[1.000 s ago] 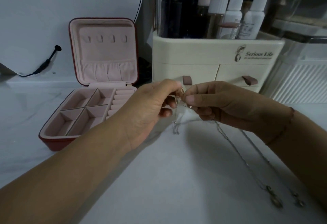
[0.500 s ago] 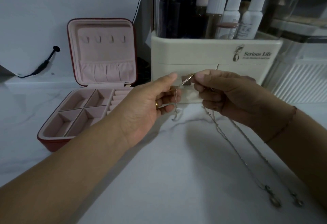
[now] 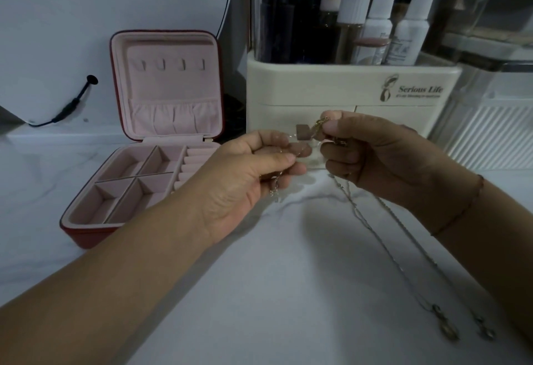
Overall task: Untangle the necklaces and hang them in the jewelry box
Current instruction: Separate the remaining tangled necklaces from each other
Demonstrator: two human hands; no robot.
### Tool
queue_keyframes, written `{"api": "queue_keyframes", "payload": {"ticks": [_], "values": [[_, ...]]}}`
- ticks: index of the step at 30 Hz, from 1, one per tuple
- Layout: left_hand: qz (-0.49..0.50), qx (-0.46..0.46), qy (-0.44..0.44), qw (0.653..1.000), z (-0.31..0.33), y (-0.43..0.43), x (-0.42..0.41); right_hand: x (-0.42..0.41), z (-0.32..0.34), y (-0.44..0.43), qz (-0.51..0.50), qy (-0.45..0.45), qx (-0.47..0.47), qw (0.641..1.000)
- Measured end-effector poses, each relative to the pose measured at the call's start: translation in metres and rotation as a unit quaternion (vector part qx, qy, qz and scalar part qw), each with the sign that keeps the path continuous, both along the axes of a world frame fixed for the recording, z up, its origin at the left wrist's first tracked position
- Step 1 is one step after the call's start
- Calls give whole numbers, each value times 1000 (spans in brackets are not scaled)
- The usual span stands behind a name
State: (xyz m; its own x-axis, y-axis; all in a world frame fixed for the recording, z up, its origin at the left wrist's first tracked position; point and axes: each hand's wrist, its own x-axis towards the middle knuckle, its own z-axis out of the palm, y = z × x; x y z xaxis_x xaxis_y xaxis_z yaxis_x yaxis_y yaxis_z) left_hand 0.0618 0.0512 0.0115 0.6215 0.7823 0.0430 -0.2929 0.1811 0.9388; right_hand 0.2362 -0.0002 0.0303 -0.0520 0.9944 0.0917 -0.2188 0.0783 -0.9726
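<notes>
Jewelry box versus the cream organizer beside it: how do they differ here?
The jewelry box is red with pink lining; the cream organizer is plain cream with a printed logo. The jewelry box lies open, lid upright, visible compartments bare; the cream organizer is packed with bottles, drawers seemingly shut. Both stand on the white table.

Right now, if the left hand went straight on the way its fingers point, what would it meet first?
Probably the right hand, close opposite; only the thin gold necklace chain it pinches lies between. Depth unclear.
</notes>
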Motion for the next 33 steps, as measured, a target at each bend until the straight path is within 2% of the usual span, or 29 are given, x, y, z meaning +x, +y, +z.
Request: {"api": "queue_keyframes", "payload": {"ticks": [9,18,25,33], "values": [[-19,-19,70,997,1,-5,4,2,1,3,-1,26,21,999],[-11,-24,70,997,-1,-4,6,2,2,0,-17,6,35,999],[-5,-20,84,996,-4,-5,5,1,7,-2,-19,61,37,997],[-27,-51,-9,998,3,-5,1,1,4,-2,10,26,40,999]]}}
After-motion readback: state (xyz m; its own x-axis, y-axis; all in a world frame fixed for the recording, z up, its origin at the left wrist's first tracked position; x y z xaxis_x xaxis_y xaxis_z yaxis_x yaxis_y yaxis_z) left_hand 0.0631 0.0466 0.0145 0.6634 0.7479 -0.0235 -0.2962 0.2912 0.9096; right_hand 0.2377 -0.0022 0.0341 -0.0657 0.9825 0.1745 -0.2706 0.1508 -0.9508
